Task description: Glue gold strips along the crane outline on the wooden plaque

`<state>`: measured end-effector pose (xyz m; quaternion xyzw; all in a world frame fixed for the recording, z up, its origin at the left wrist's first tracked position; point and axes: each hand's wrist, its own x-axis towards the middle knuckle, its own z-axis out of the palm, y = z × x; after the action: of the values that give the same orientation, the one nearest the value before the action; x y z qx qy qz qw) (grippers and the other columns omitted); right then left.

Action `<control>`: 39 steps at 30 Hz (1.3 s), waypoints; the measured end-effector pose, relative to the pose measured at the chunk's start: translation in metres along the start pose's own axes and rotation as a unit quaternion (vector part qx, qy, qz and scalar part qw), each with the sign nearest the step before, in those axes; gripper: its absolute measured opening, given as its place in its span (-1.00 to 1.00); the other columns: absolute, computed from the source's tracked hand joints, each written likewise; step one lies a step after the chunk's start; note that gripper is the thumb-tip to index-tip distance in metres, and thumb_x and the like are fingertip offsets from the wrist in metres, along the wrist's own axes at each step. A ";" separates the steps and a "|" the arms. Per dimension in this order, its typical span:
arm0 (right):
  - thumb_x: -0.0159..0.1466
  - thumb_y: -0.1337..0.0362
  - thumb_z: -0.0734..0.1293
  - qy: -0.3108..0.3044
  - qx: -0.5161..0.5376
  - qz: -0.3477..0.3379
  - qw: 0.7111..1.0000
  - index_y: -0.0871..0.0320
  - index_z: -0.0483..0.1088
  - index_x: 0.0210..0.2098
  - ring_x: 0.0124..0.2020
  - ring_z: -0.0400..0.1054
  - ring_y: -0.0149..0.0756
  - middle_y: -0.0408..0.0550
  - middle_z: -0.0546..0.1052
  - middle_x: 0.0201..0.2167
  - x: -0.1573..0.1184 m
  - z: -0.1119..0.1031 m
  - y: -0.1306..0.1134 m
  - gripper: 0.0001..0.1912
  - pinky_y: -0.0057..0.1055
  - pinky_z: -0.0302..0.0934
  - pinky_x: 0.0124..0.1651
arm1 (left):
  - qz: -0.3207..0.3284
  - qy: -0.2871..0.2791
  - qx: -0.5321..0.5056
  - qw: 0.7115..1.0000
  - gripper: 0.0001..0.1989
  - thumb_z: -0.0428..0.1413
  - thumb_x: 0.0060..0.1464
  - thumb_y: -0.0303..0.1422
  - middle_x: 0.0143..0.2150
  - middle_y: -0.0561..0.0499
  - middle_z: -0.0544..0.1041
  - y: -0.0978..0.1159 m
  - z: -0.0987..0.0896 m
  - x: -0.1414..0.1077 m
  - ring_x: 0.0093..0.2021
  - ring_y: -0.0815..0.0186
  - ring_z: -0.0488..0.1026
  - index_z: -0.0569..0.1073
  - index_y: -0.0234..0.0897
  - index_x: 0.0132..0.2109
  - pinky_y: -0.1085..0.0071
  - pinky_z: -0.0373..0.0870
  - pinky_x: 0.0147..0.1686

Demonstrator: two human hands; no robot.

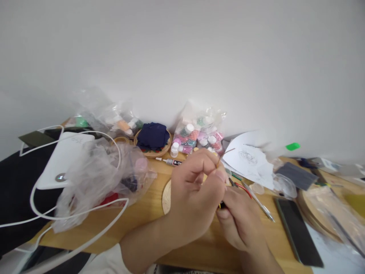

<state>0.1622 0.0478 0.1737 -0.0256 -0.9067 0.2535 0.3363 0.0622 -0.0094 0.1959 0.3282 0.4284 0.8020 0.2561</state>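
My left hand (196, 194) is raised over the table, fingers curled and closed in a pinch. A thin orange-brown strand (218, 163) sticks up from between the thumb and forefinger; whether it is wire or thread I cannot tell. Close beside and below, my right hand (242, 217) is closed around a small black piece with a yellow edge (221, 205), mostly hidden by the fingers. Behind the left wrist, a pale round wooden hoop or disc (166, 198) is partly covered. A glue tube (171, 162) marked "B-70" lies just past the left knuckles.
Bags of small bead bottles (196, 133) lean against the wall, beside dark blue cloth (152, 136) on a hoop. Left are a crumpled plastic bag (97, 175), white cables and a white power bank (54, 163). Right lie a drawing (248, 158), a silver pen (262, 205) and a phone (298, 232).
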 end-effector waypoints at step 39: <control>0.41 0.29 0.01 0.005 -0.030 0.007 1.000 0.09 0.29 -0.18 -0.49 0.35 -0.37 -0.15 0.50 -0.47 0.000 -0.005 -0.001 -0.74 -0.47 0.24 -0.44 | -0.022 0.021 -0.003 1.000 -0.73 0.00 -0.07 -0.55 -0.58 0.09 0.25 -0.004 0.001 0.000 -0.50 0.42 0.21 0.14 -0.27 -0.64 0.45 0.20 -0.49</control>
<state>0.1655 0.0488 0.1770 -0.0431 -0.9118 0.2287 0.3383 0.0636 -0.0069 0.1932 0.3015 0.4385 0.8039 0.2656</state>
